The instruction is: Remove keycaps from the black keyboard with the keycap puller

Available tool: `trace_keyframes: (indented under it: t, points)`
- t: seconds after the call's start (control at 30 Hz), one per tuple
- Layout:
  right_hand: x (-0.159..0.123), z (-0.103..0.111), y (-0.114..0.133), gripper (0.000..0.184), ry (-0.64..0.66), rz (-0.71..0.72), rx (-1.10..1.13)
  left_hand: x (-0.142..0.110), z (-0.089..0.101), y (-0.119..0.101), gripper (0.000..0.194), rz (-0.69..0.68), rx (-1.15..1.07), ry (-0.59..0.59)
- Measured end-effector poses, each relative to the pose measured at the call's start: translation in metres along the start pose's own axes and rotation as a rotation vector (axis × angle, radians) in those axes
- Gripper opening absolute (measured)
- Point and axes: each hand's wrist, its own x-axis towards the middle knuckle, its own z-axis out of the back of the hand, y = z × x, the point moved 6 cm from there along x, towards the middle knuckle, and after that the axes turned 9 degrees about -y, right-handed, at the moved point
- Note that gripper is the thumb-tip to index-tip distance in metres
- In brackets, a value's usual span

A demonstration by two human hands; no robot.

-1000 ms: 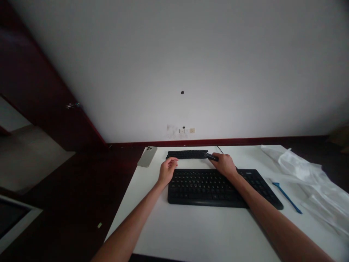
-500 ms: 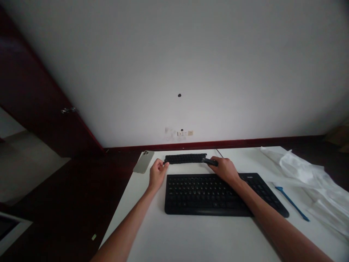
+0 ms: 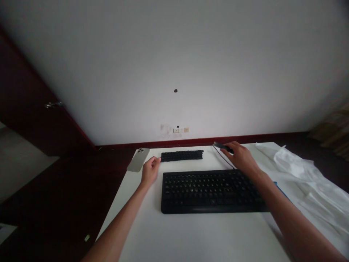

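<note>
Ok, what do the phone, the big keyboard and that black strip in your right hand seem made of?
The phone looks like frosted glass in a pale metal frame, from its satin sheen, though the dim light leaves it open. The keyboard looks like matte black plastic, with dull keys. The black strip in the right hand seems dark plastic too, but it is too small to be sure.

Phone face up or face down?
Face down: the phone lies flat on the table, its back and rear camera cluster facing up.
</note>
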Motion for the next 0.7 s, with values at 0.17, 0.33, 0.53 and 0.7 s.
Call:
trace_keyframes:
  t: [0.17, 0.33, 0.53, 0.7]
  points:
    - [-0.009, 0.009, -0.087, 0.032, 0.165, -0.280, -0.287, 0.001, -0.002, -0.003, 0.046, 0.001, 0.013, 0.047]
    - [-0.020, -0.011, -0.096, 0.031, 0.367, -0.271, -0.217, 0.000, -0.003, -0.002, 0.043, 0.019, 0.031, 0.079]
    - [-0.018, 0.043, -0.112, 0.032, 0.325, -0.420, -0.200, 0.003, -0.001, -0.001, 0.045, 0.005, 0.051, 0.085]
    - [-0.068, 0.082, -0.140, 0.021, 0.358, -0.574, -0.286, 0.001, -0.005, -0.003, 0.044, -0.011, 0.069, 0.114]
